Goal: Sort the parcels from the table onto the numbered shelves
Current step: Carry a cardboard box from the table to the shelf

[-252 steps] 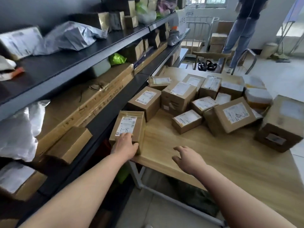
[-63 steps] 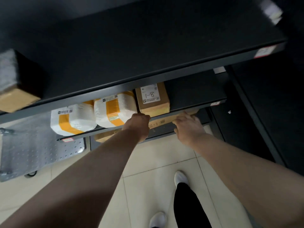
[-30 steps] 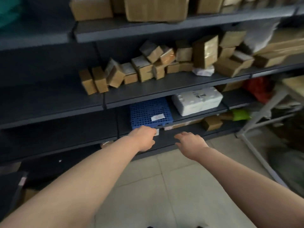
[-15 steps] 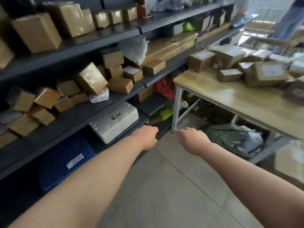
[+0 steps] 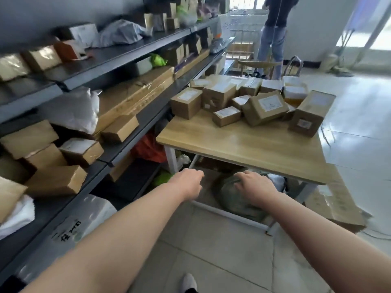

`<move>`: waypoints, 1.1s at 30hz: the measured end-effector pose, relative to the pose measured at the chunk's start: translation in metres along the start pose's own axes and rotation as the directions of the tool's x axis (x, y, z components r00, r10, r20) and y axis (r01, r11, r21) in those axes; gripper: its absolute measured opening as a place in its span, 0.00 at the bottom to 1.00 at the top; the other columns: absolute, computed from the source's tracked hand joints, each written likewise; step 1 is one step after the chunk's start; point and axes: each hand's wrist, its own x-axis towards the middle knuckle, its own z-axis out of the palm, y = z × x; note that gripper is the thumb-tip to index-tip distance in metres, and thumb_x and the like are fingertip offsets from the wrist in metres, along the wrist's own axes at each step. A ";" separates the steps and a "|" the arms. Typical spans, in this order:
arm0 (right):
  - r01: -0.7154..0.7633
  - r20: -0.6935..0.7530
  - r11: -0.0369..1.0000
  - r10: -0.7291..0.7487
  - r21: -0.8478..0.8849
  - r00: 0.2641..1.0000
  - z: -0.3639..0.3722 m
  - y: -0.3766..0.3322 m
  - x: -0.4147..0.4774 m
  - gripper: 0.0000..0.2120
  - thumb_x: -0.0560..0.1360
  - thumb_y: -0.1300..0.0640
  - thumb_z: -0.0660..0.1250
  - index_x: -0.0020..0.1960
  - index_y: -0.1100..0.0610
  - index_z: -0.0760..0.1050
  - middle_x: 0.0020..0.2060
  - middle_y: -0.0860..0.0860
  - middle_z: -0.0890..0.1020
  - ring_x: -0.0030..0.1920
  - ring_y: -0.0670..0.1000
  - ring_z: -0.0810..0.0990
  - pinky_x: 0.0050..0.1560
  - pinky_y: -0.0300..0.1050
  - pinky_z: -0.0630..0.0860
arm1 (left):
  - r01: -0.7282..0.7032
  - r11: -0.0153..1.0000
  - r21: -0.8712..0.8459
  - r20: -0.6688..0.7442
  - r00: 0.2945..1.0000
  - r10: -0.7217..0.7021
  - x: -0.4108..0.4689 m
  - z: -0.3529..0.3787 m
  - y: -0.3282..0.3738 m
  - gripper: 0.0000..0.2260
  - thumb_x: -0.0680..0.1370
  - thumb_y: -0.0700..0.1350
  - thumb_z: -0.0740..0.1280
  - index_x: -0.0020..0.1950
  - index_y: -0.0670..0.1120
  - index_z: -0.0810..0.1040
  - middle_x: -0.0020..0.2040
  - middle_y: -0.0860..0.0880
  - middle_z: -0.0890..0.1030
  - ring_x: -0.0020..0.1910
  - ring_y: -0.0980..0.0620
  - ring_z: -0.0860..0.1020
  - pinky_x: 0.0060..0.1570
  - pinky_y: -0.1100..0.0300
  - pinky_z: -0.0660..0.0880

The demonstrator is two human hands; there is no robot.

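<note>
**A:** Starting at the left, how many shelf levels show?

**B:** Three levels of the dark shelves. The top one holds brown boxes and one grey mailer bag. The middle one holds one white plastic bag, one long flat carton and several more brown boxes. At the bottom there is one white foam box, and farther along one red bag.

**A:** And the hands?

**B:** Two, both holding nothing. The left hand has its fingers loosely curled. The right hand is near it, with its fingers relaxed and slightly spread. Both are below the near edge of the table.

**A:** Where are the parcels?

**B:** The parcels sit on the far half of the tabletop, well apart from both hands and above them in the picture. There are about a dozen, huddled together and some leaning on each other. The back ones overlap, so I cannot give an exact count. A small flat box is nearest the hands, and a tall box stands at the right end.

**A:** Anything else?

**B:** One grey-green bag lies under the table and one flattened carton lies on the floor to its right. One person stands at the back.
</note>
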 end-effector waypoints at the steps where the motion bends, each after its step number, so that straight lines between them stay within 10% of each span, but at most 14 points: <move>1: -0.030 -0.005 1.000 0.030 0.005 1.000 -0.003 0.003 0.013 0.20 0.81 0.46 0.54 0.71 0.49 0.66 0.67 0.50 0.72 0.66 0.55 0.71 0.60 0.51 0.69 | -0.031 0.999 -0.009 -0.002 1.000 0.031 0.020 -0.008 -0.003 0.19 0.81 0.47 0.60 0.72 0.49 0.67 0.69 0.45 0.72 0.66 0.43 0.72 0.61 0.48 0.72; 14: -0.438 0.070 0.855 0.437 0.276 0.897 -0.012 0.080 0.110 0.19 0.80 0.47 0.57 0.71 0.49 0.67 0.66 0.51 0.72 0.65 0.54 0.71 0.59 0.49 0.70 | -0.244 0.968 -0.064 0.147 0.957 0.251 0.227 -0.048 -0.005 0.22 0.80 0.47 0.63 0.73 0.47 0.66 0.72 0.46 0.69 0.70 0.46 0.68 0.69 0.50 0.66; 33: -0.454 0.101 0.782 0.458 0.427 0.883 -0.053 0.272 0.299 0.23 0.80 0.46 0.58 0.73 0.51 0.64 0.69 0.52 0.70 0.68 0.54 0.68 0.63 0.49 0.67 | -0.142 0.989 -0.035 -0.043 0.989 0.140 0.466 -0.124 0.120 0.29 0.80 0.49 0.64 0.78 0.46 0.57 0.77 0.47 0.60 0.75 0.47 0.60 0.72 0.51 0.59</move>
